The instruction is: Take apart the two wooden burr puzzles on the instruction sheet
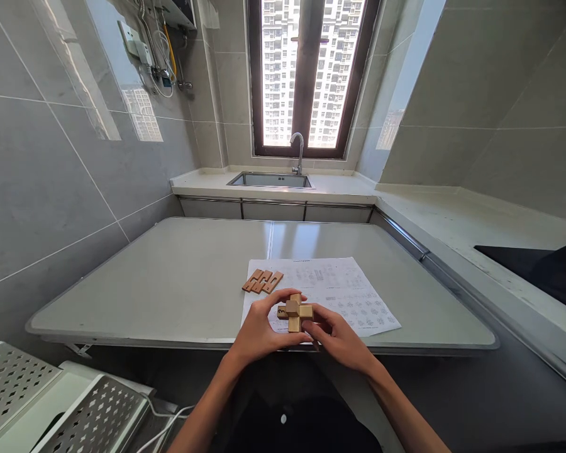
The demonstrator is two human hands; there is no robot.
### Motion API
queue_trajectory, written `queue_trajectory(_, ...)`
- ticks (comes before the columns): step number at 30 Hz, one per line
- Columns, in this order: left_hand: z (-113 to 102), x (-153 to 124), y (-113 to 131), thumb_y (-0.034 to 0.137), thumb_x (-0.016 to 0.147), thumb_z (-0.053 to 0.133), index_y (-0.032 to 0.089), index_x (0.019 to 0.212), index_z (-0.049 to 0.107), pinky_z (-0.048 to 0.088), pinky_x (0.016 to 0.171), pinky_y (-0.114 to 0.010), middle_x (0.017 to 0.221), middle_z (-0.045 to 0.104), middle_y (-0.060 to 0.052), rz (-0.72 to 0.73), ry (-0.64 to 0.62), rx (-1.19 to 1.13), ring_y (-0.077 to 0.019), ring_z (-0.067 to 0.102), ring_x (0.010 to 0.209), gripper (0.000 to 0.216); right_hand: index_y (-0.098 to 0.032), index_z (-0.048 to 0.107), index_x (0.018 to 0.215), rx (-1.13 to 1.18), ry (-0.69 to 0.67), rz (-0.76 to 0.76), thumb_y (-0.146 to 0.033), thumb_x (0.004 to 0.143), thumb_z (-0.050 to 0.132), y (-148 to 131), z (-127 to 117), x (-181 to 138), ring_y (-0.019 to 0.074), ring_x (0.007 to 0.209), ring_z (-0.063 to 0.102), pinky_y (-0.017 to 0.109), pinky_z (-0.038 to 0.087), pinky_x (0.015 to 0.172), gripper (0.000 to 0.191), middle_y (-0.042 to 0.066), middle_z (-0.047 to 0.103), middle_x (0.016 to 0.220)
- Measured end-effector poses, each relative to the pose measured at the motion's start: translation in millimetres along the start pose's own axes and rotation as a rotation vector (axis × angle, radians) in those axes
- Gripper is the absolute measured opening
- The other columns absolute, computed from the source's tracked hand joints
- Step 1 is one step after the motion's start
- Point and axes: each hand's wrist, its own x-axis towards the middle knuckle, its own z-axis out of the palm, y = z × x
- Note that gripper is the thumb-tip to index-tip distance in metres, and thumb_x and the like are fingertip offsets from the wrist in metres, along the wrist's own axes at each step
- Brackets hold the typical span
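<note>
While both hands support it, the wooden cross-shaped block assembly (pixel 294 311) is positioned over the near edge of the table (pixel 170 283), in front of the printed sheet (pixel 332 290). The assembly is pale, smooth wood with squared bars meeting at a central block; the left-hand end bears a dark mark resembling a "3". The left hand (pixel 259 327) is spread in a C-shape and clamped on the assembly, fingers at its far end and thumb along its near end. The right hand (pixel 337 340) is partly curled, its thumb and fingers closed about the right-hand end. One bar runs left to right, approximately level; another runs near to far; a squared block projects toward the viewer. No single long axis dominates. Three slotted wooden plates (pixel 258 286) lie side by side on the sheet's left portion.
</note>
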Motion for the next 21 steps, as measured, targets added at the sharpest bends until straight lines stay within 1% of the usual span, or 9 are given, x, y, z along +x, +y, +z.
queue_trajectory(3, 1.3, -0.2, -5.1, 0.041, 0.069, 0.091, 0.026, 0.128, 0.062, 0.054, 0.099, -0.042, 0.122, 0.073, -0.006, 0.013, 0.072, 0.147, -0.0278, 0.069, 0.110, 0.067, -0.027, 0.062, 0.123, -0.067, 0.123, -0.090, -0.046, 0.097, 0.062, -0.5, -0.7, -0.4, 0.0237, 0.104, 0.060, 0.031, 0.051, 0.077, 0.033, 0.006, 0.064, 0.120)
queue_trajectory(4, 1.5, -0.4, -7.1, 0.042, 0.069, 0.091, 0.025, 0.128, 0.062, 0.054, 0.099, -0.042, 0.122, 0.073, -0.006, 0.031, 0.083, 0.195, -0.0282, 0.069, 0.110, 0.068, -0.026, 0.064, 0.120, -0.088, 0.159, -0.105, -0.047, 0.097, 0.062, -0.6, -1.2, -0.4, 0.0241, 0.107, 0.059, 0.032, 0.051, 0.080, 0.031, 0.006, 0.064, 0.118)
queue_trajectory(6, 2.1, -0.7, -10.4, 0.045, 0.068, 0.091, 0.025, 0.128, 0.062, 0.054, 0.099, -0.043, 0.122, 0.072, -0.007, 0.082, 0.080, 0.271, -0.0289, 0.068, 0.112, 0.070, -0.024, 0.065, 0.112, -0.106, 0.194, -0.082, -0.048, 0.097, 0.061, -0.7, -2.2, -0.2, 0.0219, 0.096, 0.061, 0.032, 0.050, 0.078, 0.028, 0.005, 0.066, 0.104)
queue_trajectory(8, 3.0, -1.1, -12.2, 0.046, 0.068, 0.091, 0.025, 0.129, 0.061, 0.053, 0.101, -0.043, 0.122, 0.072, -0.007, 0.133, 0.068, 0.313, -0.0288, 0.067, 0.114, 0.072, -0.023, 0.065, 0.108, -0.060, 0.173, -0.020, -0.051, 0.098, 0.058, -1.1, -3.3, 0.4, 0.0183, 0.078, 0.060, 0.031, 0.049, 0.070, 0.031, 0.003, 0.065, 0.090)
queue_trajectory(10, 4.2, -1.5, -12.1, 0.047, 0.067, 0.092, 0.025, 0.130, 0.060, 0.052, 0.102, -0.043, 0.122, 0.072, -0.008, 0.167, 0.074, 0.321, -0.0287, 0.067, 0.114, 0.074, -0.022, 0.063, 0.109, 0.031, 0.105, 0.023, -0.054, 0.098, 0.059, -1.8, -4.9, 1.2, 0.0159, 0.069, 0.058, 0.030, 0.049, 0.064, 0.034, 0.001, 0.064, 0.083)
queue_trajectory(14, 5.1, -2.7, -8.1, 0.049, 0.061, 0.094, 0.025, 0.123, 0.063, 0.051, 0.101, -0.041, 0.119, 0.074, -0.007, 0.164, 0.074, 0.251, -0.0288, 0.069, 0.111, 0.073, -0.020, 0.066, 0.109, 0.195, -0.125, 0.069, -0.055, 0.095, 0.063, -2.4, -8.5, 2.3, 0.0161, 0.069, 0.060, 0.031, 0.051, 0.066, 0.038, 0.002, 0.068, 0.085)
queue_trajectory(16, 4.6, -3.0, -5.9, 0.048, 0.060, 0.095, 0.025, 0.118, 0.065, 0.052, 0.098, -0.039, 0.116, 0.074, -0.005, 0.135, 0.033, 0.211, -0.0280, 0.070, 0.107, 0.070, -0.020, 0.067, 0.106, 0.235, -0.185, 0.095, -0.053, 0.091, 0.070, -1.0, -9.0, 1.9, 0.0166, 0.073, 0.063, 0.032, 0.052, 0.070, 0.036, 0.003, 0.070, 0.091)
queue_trajectory(18, 4.1, -3.0, -4.7, 0.047, 0.059, 0.095, 0.025, 0.115, 0.065, 0.052, 0.097, -0.038, 0.114, 0.075, -0.004, 0.106, 0.005, 0.197, -0.0272, 0.070, 0.106, 0.068, -0.020, 0.066, 0.102, 0.248, -0.158, 0.112, -0.047, 0.086, 0.077, 1.5, -7.9, 1.1, 0.0169, 0.077, 0.064, 0.032, 0.052, 0.074, 0.033, 0.002, 0.070, 0.093)
queue_trajectory(21, 4.3, -2.2, -5.3, 0.048, 0.060, 0.095, 0.025, 0.117, 0.065, 0.051, 0.096, -0.038, 0.113, 0.075, -0.003, 0.100, 0.015, 0.224, -0.0266, 0.070, 0.105, 0.069, -0.021, 0.061, 0.092, 0.214, -0.043, 0.100, -0.037, 0.082, 0.082, 6.0, -3.3, 0.0, 0.0157, 0.078, 0.063, 0.028, 0.050, 0.073, 0.029, -0.001, 0.069, 0.089)
